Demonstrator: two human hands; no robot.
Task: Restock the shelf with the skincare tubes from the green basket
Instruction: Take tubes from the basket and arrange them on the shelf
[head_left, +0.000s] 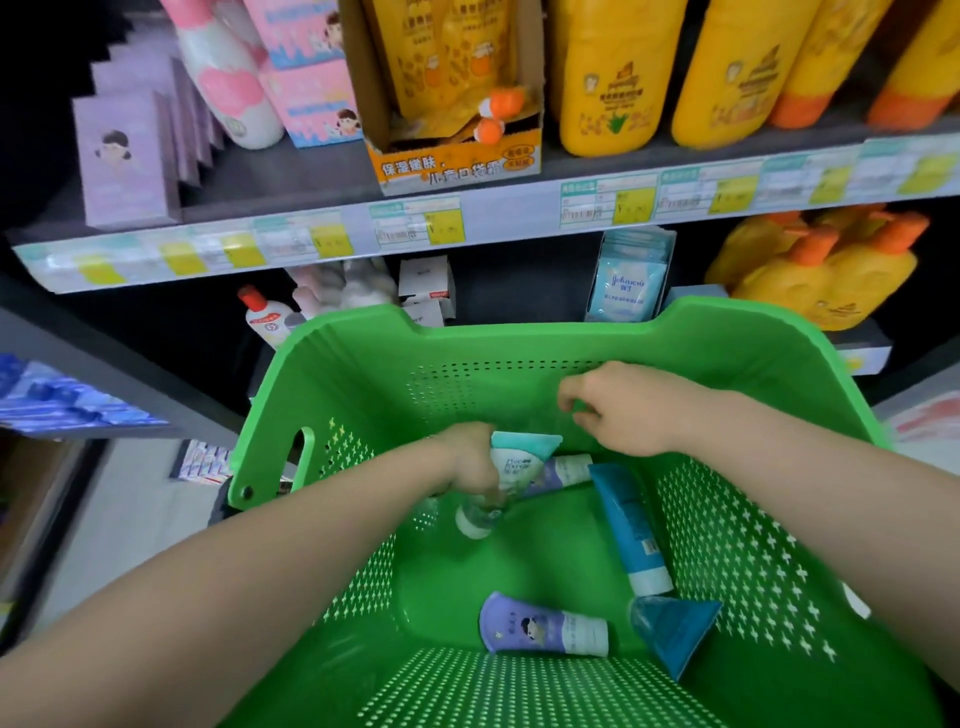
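The green basket (519, 343) fills the lower middle of the head view, in front of the shelf (467, 218). Inside it, my left hand (470, 460) grips a teal-and-white tube (522, 460), cap pointing down. My right hand (623, 410) hovers above the basket's far side with its fingers loosely curled, holding nothing. Behind the gripped tube lies a lilac tube (563, 473). A blue tube (631, 530) lies on the right, a purple tube (540, 623) on the basket floor, and a dark-blue tube (675, 631) next to it.
The upper shelf holds lilac boxes (127, 161), pink packs, an orange display carton (457, 93) and yellow bottles (613, 78). Below are a red-capped white bottle (262, 317), small white boxes, light-blue sachets (626, 286) and more yellow bottles (826, 270).
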